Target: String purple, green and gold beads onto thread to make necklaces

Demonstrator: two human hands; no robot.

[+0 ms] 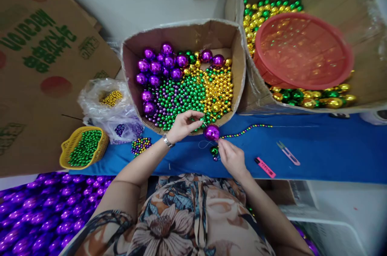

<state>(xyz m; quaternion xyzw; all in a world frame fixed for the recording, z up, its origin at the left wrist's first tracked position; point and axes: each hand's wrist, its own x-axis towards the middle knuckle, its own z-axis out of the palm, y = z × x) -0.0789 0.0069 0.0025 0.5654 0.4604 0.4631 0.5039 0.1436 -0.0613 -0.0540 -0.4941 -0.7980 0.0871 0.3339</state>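
Note:
A large shiny purple bead (211, 132) sits between my two hands, over the front edge of the bead box. My left hand (185, 123) has thumb and fingers closed in a pinch just left of it; what they grip is too small to make out. At the purple bead's lower right, my right hand (232, 157) pinches the end of a bead string (244, 130). This string of small purple, green and gold beads trails right across the blue cloth, ending in bare thread. Below the purple bead hang a loop of thread and a green bead (214, 150).
A cardboard box (238, 86) holds purple, green and gold beads. Another box at right carries a red basket (305, 80). Pink thread snips (288, 153) and a pink cutter (265, 167) lie on the blue cloth (326, 147). At left stands a yellow basket (64, 155) of green beads.

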